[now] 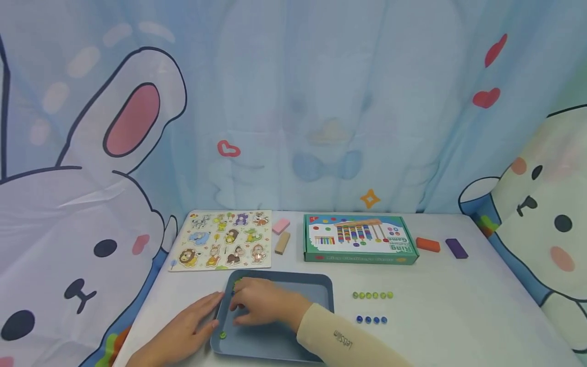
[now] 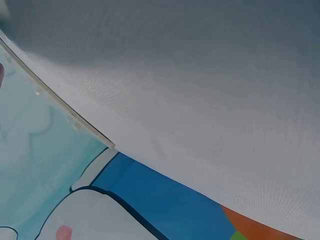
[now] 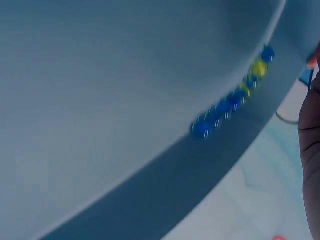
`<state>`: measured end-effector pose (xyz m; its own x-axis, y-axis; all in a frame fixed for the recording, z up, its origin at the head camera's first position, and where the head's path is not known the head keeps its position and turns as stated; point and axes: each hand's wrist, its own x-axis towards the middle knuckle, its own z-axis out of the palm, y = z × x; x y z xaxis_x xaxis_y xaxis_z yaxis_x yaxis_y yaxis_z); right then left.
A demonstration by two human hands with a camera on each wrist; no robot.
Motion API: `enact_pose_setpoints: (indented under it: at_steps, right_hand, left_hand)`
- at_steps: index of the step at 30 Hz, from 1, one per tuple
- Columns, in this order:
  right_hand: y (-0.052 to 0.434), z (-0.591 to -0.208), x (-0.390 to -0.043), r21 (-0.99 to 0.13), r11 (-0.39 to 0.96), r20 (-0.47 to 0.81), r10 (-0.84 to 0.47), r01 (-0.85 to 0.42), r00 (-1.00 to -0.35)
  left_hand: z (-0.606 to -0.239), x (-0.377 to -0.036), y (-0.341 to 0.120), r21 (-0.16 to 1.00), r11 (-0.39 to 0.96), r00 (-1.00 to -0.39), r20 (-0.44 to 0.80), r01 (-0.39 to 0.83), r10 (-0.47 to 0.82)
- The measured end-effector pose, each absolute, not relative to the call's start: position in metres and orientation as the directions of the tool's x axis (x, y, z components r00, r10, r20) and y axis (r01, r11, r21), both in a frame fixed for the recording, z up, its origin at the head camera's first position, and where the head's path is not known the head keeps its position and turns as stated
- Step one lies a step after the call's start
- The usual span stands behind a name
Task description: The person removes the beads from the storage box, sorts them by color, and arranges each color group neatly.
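Beads point(image 3: 232, 100), blue and yellow, sit in a blurred line against the inner wall of the blue tray point(image 1: 321, 285), seen from my right wrist; that wall is what keeps them from rolling off. In the head view my right hand point(image 1: 257, 303) covers that part of the tray, knuckles up and fingers bent down toward the floor of it. Whether the fingertips pinch a bead I cannot tell, since the back of the hand hides them. One green bead point(image 1: 222, 335) lies apart near the tray's left front corner, and a hint of green shows just above my right fingers.

My left hand point(image 1: 190, 326) lies flat on the tabletop point(image 1: 458, 316) with fingers nearly straight, their tips against the tray's left rim, which I judge steadies the tray. It holds nothing.

To the right of the tray, two short rows sit on the tabletop: green beads point(image 1: 372, 295) above, blue beads point(image 1: 371, 319) below, sorted by colour and well clear of the tray. Farther back are an animal puzzle point(image 1: 222, 239), a pink block point(image 1: 281, 226), a tan block point(image 1: 282, 242), a game box point(image 1: 359, 238), an orange block point(image 1: 428, 245) and a purple block point(image 1: 456, 248).

The left wrist view shows only cloth and a table edge, no hand.
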<state>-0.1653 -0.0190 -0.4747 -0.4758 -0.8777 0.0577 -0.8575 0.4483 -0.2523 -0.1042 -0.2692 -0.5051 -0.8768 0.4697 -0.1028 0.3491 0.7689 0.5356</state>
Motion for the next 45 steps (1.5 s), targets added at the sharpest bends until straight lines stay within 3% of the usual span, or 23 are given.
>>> enact_pose_setpoints:
  at_steps: [11,32,39,45]
  right_hand:
    - [-0.046,-0.494,-0.153,-0.178,0.402,-0.049,-0.915,-0.898,-0.400]
    - [-0.059,-0.501,-0.143,-0.186,0.380,-0.039,-0.924,-0.906,-0.380]
    - [-0.039,-0.482,-0.151,-0.267,0.422,0.035,-0.894,-0.866,-0.446]
    - [0.005,-0.456,-0.160,-0.310,0.498,0.169,-0.810,-0.810,-0.562]
  left_hand:
    - [-0.512,-0.105,-0.271,0.512,0.771,-0.877,-0.068,0.378,0.475]
    - [-0.509,-0.106,-0.269,0.541,0.769,-0.881,-0.102,0.341,0.462]
    - [-0.507,-0.103,-0.269,0.536,0.742,-0.866,-0.039,0.403,0.499]
    - [-0.514,-0.108,-0.270,0.544,0.779,-0.884,-0.134,0.312,0.448]
